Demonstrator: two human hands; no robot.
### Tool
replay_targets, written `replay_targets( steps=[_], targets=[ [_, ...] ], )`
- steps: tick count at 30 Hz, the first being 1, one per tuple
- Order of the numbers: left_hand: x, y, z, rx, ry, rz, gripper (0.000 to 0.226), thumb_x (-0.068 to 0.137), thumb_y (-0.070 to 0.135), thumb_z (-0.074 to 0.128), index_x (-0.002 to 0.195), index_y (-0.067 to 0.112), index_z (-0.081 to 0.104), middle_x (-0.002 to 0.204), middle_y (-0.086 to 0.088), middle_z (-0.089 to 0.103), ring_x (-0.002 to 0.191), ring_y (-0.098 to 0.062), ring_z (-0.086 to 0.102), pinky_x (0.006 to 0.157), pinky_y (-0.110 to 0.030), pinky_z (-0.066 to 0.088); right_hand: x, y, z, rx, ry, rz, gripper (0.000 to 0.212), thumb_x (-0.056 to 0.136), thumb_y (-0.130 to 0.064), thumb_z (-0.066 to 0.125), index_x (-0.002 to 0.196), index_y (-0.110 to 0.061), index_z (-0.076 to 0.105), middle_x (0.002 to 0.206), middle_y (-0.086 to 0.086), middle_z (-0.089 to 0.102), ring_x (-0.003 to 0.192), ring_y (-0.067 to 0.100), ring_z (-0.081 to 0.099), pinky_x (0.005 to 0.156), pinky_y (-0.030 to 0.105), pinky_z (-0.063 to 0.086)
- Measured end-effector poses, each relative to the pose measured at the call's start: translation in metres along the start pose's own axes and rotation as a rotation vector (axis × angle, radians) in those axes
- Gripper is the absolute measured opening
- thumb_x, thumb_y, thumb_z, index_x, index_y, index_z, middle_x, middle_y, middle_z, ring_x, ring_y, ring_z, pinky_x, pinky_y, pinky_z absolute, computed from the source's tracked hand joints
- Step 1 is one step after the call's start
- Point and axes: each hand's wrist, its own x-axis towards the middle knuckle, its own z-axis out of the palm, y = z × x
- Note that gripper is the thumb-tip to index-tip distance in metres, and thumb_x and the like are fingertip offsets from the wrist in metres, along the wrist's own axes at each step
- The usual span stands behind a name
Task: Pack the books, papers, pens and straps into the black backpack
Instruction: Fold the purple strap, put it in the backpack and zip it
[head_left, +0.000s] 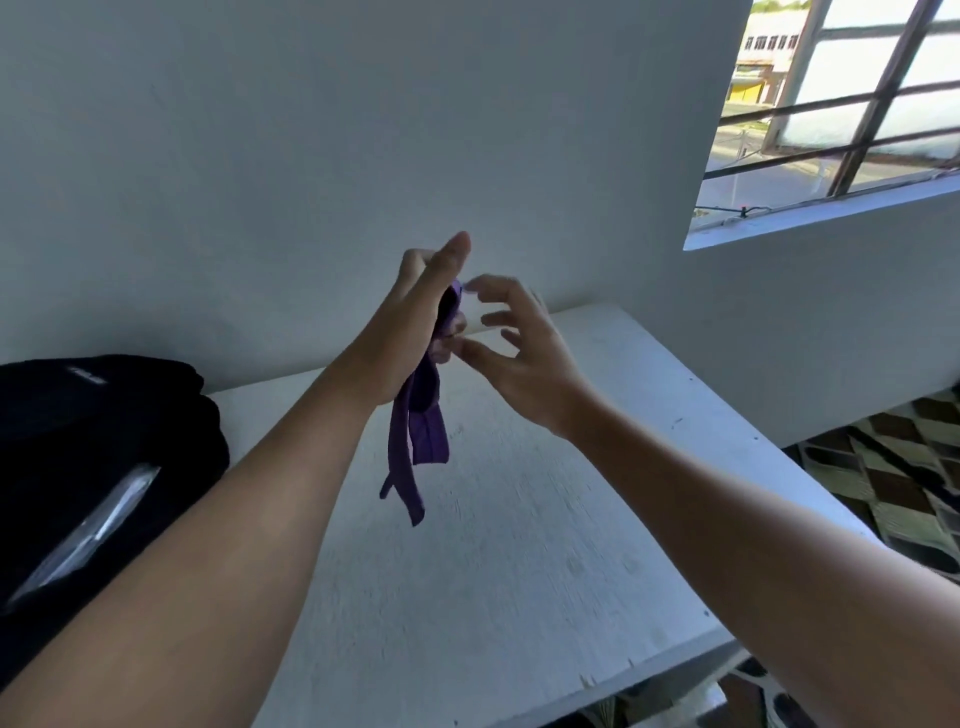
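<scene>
While our left hand (415, 332) grips the purple strap (418, 441) above the white table (519, 571), our right hand (519, 364) hovers loose-fingered beside it; folded, it likely goes next into the black backpack (104, 441) at nine o'clock.

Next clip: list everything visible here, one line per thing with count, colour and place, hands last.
purple strap: one, purple, held up over the table, ends dangling
black backpack: one, black, far left on the table
clear sleeve: one, transparent, lying on the backpack; contents unclear
table: one, white, centre
window: one, barred, upper right
patterned floor: brown and cream, lower right
left hand: grips the strap
right hand: fingers spread, fingertips at the strap
</scene>
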Motion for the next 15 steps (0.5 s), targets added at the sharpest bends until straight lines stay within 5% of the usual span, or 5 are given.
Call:
replay_targets(
  steps=[3,8,12,15],
  targets=[
    [-0.004,0.007,0.001,0.068,-0.101,-0.022,0.091,0.072,0.096,0.038,0.129,0.025,0.039,0.085,-0.009,0.048,0.058,-0.012,0.038,0.058,-0.027,0.038,0.003,-0.005,-0.006,-0.005,-0.109,-0.055,0.061,0.092,-0.021,0.078,0.14,-0.046,0.051,0.137,-0.015,0.047,0.13,0.0,0.049,0.1,0.002,0.036],
    [-0.006,0.009,-0.005,0.108,-0.13,-0.016,0.084,0.074,0.09,0.051,0.129,0.029,0.033,0.084,-0.008,0.044,0.06,-0.011,0.037,0.061,-0.03,0.036,0.008,-0.004,-0.006,-0.052,-0.109,-0.124,0.042,0.092,-0.016,0.078,0.132,-0.024,0.067,0.137,-0.009,0.056,0.131,-0.001,0.051,0.109,0.01,0.037],
    [-0.016,-0.004,-0.014,0.13,-0.054,-0.006,0.074,0.076,0.059,0.079,0.128,0.028,0.038,0.091,-0.002,0.06,0.073,-0.011,0.056,0.074,-0.031,0.051,0.011,-0.001,-0.001,-0.063,-0.01,-0.166,0.032,0.091,-0.01,0.077,0.121,-0.018,0.072,0.124,-0.008,0.067,0.12,0.004,0.061,0.105,0.021,0.047],
    [-0.031,-0.035,-0.014,0.103,-0.012,-0.112,0.051,0.08,0.028,0.08,0.123,0.02,0.054,0.104,-0.016,0.066,0.087,-0.022,0.068,0.091,-0.047,0.057,0.016,0.004,-0.001,0.009,0.095,-0.088,0.03,0.092,-0.013,0.077,0.121,-0.02,0.072,0.113,-0.01,0.072,0.111,0.004,0.064,0.097,0.008,0.041]
  ],
)
